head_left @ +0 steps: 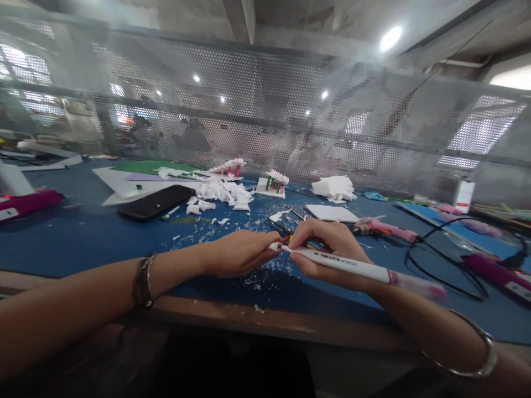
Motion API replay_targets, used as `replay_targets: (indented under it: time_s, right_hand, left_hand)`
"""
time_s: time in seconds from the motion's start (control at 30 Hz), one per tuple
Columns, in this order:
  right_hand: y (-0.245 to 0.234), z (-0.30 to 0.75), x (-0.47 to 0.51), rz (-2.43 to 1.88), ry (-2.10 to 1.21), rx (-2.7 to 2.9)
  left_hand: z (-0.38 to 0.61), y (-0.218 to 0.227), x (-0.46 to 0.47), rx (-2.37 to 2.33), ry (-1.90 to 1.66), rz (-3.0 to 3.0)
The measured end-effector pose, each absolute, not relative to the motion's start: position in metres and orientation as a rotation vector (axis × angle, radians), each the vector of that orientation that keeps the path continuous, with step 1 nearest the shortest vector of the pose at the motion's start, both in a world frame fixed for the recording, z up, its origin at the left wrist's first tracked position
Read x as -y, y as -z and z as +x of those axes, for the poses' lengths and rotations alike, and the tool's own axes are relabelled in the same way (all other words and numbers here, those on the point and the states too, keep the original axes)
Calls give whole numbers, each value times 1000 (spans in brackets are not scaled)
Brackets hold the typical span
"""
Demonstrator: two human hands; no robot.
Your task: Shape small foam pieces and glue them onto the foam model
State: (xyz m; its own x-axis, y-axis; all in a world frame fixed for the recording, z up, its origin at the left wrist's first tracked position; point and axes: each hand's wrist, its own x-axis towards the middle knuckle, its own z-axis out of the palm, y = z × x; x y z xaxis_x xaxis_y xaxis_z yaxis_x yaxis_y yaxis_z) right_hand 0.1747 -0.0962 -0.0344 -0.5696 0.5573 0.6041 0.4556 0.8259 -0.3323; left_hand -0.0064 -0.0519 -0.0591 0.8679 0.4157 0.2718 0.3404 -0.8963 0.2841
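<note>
My right hand [327, 240] grips a white acrylic marker [357, 268] like a pen, its tip pointing left and its clear, pink-ended rear toward my right forearm. My left hand [234, 253] is closed in a pinch around a small white piece [274, 246] with a dark reddish patch. The marker's tip meets or nearly meets this piece; I cannot tell which. Most of the piece is hidden by the fingers. Both hands are above the blue tabletop [182, 282] near its front edge. Just behind them lies a dark-jawed hand tool [280, 225], partly covered by my right hand.
Torn white paper [226, 192] and scraps litter the table. A black phone [157, 203] lies left. Small paper models [271, 183] stand behind. At right are a pink glue gun [392, 229], its black cable and a purple power strip [498, 276]. A perforated metal screen [257, 110] rises behind.
</note>
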Motion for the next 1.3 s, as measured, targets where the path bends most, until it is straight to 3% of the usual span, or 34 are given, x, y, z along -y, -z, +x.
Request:
replay_targets:
  time_s: [0.2, 1.3]
  right_hand:
    - [42, 172, 97, -671, -227, 2158]
    - [38, 164, 96, -537, 259, 2285]
  left_hand:
    - [-7, 59, 53, -591, -537, 2842]
    - [-6, 60, 51, -636, -473, 2895]
